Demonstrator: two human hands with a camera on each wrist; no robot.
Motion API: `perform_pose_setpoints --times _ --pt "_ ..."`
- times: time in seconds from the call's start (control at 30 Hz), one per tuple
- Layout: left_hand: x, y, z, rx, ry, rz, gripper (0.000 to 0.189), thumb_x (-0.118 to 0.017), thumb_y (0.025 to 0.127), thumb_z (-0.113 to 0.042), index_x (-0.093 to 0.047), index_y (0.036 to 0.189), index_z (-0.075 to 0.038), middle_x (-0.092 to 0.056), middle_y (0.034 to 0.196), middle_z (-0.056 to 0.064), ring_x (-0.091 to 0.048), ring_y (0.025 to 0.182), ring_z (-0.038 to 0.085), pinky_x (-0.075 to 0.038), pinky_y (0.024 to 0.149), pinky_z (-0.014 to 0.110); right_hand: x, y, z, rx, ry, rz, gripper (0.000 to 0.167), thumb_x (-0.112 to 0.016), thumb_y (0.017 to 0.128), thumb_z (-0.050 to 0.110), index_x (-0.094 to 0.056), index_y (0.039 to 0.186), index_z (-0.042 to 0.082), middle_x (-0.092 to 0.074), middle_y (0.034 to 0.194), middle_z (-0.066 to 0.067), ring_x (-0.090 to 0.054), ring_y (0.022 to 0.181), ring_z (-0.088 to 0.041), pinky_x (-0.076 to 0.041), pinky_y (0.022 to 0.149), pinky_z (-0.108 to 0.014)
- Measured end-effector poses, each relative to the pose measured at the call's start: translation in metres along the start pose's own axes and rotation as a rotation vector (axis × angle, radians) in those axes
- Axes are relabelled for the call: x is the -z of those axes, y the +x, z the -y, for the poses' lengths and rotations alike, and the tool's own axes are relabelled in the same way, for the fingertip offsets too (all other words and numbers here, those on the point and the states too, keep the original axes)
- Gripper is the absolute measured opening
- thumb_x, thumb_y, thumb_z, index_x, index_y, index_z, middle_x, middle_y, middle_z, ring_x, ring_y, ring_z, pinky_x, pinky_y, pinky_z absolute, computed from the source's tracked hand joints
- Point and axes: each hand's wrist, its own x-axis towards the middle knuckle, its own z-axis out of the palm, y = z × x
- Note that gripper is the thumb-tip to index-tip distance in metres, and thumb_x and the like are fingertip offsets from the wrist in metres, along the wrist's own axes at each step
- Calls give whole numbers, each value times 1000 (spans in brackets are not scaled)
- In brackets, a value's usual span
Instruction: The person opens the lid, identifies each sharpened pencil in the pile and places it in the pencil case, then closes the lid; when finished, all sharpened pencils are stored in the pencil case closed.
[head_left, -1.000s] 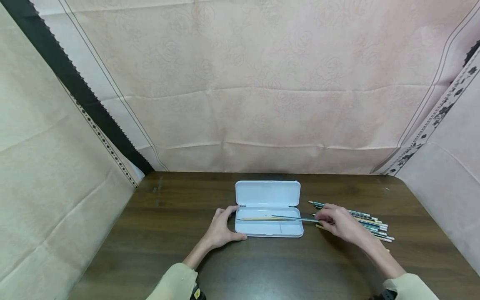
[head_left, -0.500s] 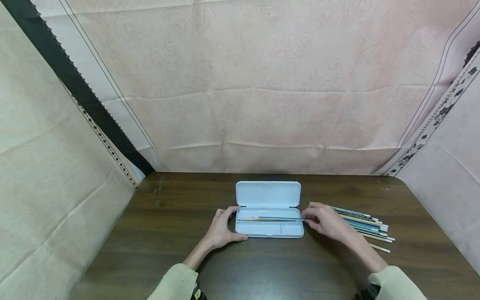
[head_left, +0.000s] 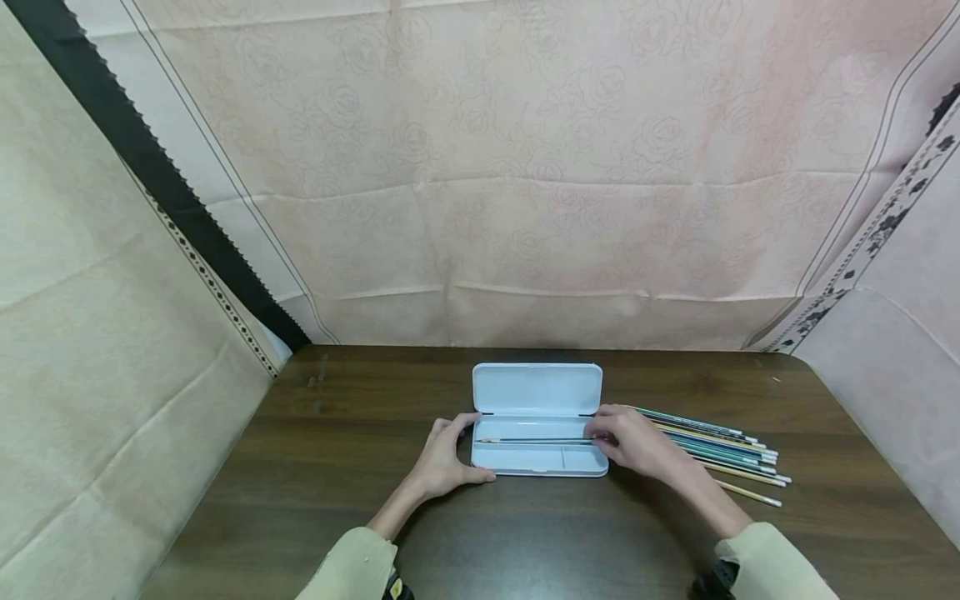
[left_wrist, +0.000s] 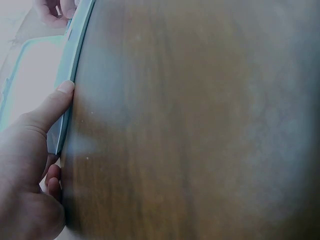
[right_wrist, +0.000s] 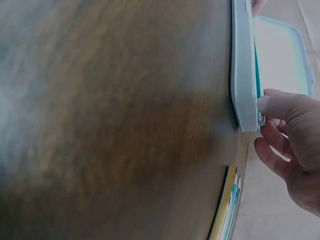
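A light blue pencil case (head_left: 517, 458) lies with its lid raised in the middle of the table in the head view. My left hand (head_left: 441, 465) grips its left end, thumb at the front edge and fingers at the back corner. At the right end, my right hand (head_left: 633, 442) pinches the back end of a teal pencil (right_wrist: 258, 75), which lies lengthwise over the case's tray. Its tip points left. In the right wrist view the thumb and fingertips meet at the pencil's end, by the case's rim. Whether other pencils lie beneath is hard to tell.
Several teal, yellow and dark pencils (head_left: 723, 446) lie in a loose bundle on the wooden table (head_left: 525, 533), right of the case and partly behind my right hand. One yellow pencil (head_left: 750, 496) lies apart in front. Pale patterned cloth (head_left: 525, 167) hangs behind the table.
My right hand has moved left from beside the pencil bundle to the case's right end, bringing the teal pencil over the tray. My left hand keeps its place on the case.
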Motion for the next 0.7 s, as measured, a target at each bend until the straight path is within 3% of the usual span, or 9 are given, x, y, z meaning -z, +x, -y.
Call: perform_pose_setpoints --times 0.33,0.7 --pt "-1 -1 0 -13 5 -8 89 -92 70 -41 -50 144 -15 -51 131 10 -42 115 26 -43 91 48 -4 5 -1 -15 17 19 19 -78 85 0 -77 100 10 -66 95 2 -57 81 -12 -54 76 -34" --pt "0 -2 -1 -13 6 -10 88 -91 71 -42 -50 144 -16 -52 131 8 -42 115 25 -43 91 47 -5 6 0 -30 49 25 19 -79 84 1 -77 99 12 -66 93 4 -57 79 -10 -54 73 -29"
